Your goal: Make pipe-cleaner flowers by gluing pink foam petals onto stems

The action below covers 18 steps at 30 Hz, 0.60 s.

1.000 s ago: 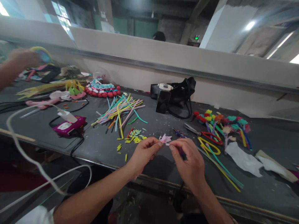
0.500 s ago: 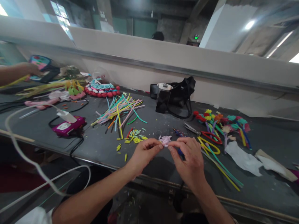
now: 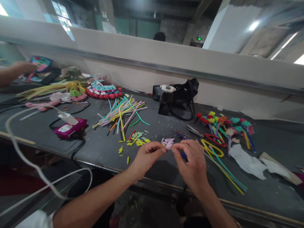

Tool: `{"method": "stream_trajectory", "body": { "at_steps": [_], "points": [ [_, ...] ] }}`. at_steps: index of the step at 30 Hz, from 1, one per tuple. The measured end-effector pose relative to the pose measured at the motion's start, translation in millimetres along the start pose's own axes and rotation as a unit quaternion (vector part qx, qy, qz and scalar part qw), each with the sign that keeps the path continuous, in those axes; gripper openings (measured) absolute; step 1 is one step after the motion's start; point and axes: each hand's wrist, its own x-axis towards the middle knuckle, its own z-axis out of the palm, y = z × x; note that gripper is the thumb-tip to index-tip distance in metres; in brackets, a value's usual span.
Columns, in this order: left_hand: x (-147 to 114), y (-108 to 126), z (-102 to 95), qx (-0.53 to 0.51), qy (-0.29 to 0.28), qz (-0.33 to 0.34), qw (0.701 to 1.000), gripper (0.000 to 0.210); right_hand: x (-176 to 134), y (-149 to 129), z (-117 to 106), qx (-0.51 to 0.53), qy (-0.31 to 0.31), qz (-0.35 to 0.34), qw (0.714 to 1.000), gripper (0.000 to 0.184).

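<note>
My left hand [image 3: 150, 155] is in a pinch, thumb against index finger, low over the front of the dark table. Close to its right, my right hand [image 3: 190, 160] pinches too, with a narrow gap between the two sets of fingertips. Short pink pipe cleaner pieces [image 3: 168, 142] lie bunched just behind the fingertips, and one seems to reach my right fingers. What the left fingers hold is too small to make out. Yellow cut pieces [image 3: 139, 142] are scattered left of my left hand. Beyond my right hand are red-handled scissors [image 3: 213, 139] with open blades and a dark blue tool [image 3: 182, 135], partly hidden.
Long coloured pipe cleaners [image 3: 123, 112] are heaped at centre left. A purple power strip [image 3: 70, 128] with a white cable sits left. Behind are a black bag [image 3: 185, 95] and a phone [image 3: 165, 103]. Pipe cleaner flowers [image 3: 223, 122] lie right. Another person's hand [image 3: 23, 68] is far left.
A pale bit seen between my fingertips earlier no longer shows there; the pink pieces have shifted slightly. At far left, the other person's hand has moved, and its yellow strip is no longer visible.
</note>
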Motion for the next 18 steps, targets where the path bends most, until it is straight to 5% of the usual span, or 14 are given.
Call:
{"method": "stream_trajectory", "body": {
  "at_steps": [12,18],
  "points": [
    [2.2,-4.1,-3.9,0.012,-0.016,-0.011,1.000,0.025,0.1,-0.5,-0.4,-0.007,0.006,0.007,1.000,0.010],
    [1.5,-3.3,-5.4,-0.037,-0.043,-0.026,0.998,0.031,4.0,2.0,-15.4,0.043,0.100,0.010,0.994,0.013]
  ]
}}
